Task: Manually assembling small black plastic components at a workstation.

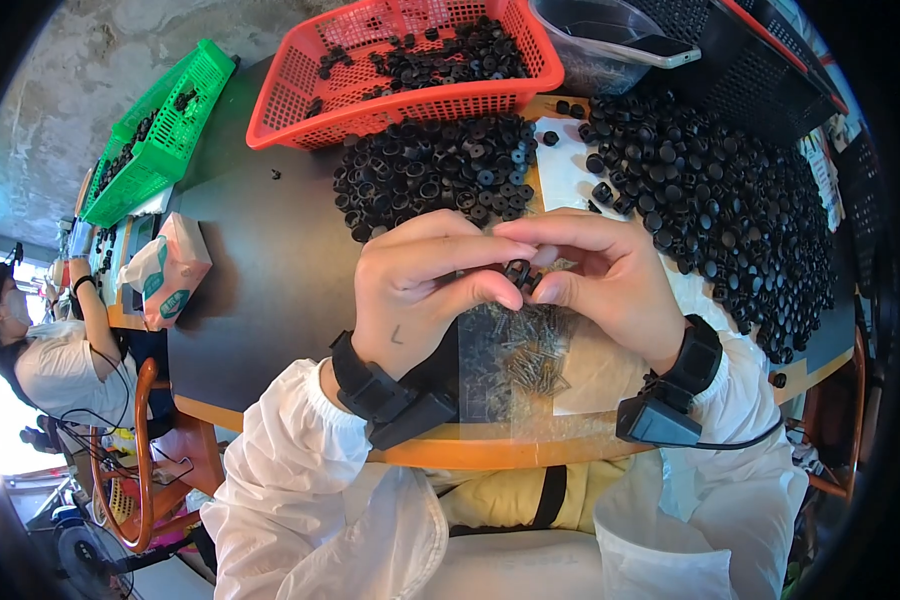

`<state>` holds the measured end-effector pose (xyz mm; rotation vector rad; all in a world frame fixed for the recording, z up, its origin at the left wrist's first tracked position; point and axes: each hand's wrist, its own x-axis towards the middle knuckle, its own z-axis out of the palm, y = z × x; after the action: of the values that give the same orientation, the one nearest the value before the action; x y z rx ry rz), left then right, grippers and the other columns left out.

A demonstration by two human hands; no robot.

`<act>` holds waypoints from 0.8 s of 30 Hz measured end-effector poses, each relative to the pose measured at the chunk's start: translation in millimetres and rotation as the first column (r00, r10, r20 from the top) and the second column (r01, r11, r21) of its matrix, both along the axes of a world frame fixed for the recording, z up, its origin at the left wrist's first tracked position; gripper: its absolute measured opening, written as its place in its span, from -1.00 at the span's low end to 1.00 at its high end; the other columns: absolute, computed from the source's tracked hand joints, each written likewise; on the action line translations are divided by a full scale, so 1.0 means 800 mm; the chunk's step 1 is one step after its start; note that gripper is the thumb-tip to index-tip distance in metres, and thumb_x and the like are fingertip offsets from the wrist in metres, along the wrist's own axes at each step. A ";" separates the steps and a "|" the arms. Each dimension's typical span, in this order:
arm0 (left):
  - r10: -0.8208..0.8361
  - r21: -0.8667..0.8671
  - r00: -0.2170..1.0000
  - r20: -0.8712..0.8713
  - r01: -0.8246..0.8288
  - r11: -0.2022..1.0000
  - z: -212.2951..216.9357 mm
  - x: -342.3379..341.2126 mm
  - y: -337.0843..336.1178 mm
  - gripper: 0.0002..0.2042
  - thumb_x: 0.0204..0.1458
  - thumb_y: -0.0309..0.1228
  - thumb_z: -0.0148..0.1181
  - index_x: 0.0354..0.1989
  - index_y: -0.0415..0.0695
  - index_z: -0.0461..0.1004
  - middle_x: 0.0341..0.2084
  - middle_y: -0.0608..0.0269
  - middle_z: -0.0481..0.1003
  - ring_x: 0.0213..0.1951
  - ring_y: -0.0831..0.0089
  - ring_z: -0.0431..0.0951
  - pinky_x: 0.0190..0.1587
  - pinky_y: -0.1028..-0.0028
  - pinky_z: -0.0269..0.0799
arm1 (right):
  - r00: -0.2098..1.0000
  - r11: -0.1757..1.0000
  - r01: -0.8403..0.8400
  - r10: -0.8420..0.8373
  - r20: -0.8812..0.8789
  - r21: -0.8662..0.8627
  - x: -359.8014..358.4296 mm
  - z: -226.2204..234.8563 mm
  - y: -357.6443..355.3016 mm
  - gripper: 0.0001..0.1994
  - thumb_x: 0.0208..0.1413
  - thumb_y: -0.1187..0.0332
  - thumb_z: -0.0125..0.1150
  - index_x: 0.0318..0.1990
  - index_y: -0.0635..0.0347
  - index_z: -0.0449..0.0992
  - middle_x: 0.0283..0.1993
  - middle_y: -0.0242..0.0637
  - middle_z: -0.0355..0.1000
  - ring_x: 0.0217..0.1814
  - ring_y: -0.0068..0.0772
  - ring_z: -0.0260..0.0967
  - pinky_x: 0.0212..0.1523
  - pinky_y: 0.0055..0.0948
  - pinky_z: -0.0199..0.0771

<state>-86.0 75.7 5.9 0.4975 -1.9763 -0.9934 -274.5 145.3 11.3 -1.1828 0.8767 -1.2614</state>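
Note:
My left hand (410, 270) and my right hand (615, 280) meet in front of me above the table, fingertips pinched together. Between them is a small black plastic part (518, 272), mostly covered by my fingers; a second piece may be there, but I cannot tell. Just below lies a heap of thin metal screws or pins (535, 365) on a clear plastic sheet. Beyond my left hand sits a pile of black rings and discs with centre holes (410, 180). A larger pile of round black caps (720, 210) spreads to the right of my right hand.
A red plastic basket (275, 112) with black parts stands at the back. A green basket (170, 125) is far left, near a tissue pack (182, 262). A phone (660, 50) rests on a clear tub (585, 55). Another person (65, 365) sits at the left.

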 end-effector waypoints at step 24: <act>-0.011 0.095 0.999 -0.031 0.014 0.995 -0.005 -0.004 0.010 -0.75 -0.10 -0.55 0.33 -0.18 -0.12 0.64 -0.46 0.28 0.44 -0.44 0.58 0.46 -0.42 0.57 0.39 | 0.998 0.996 0.011 -0.016 -0.056 -0.087 -0.002 -0.001 0.003 -0.55 -0.01 0.75 0.14 0.09 0.28 0.49 -0.13 -0.25 0.46 -0.15 -0.51 0.46 -0.11 -0.58 0.49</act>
<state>-89.2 84.0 1.5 0.5205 -1.9136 -1.1009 -276.2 148.1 10.2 -1.2883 0.8804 -1.2935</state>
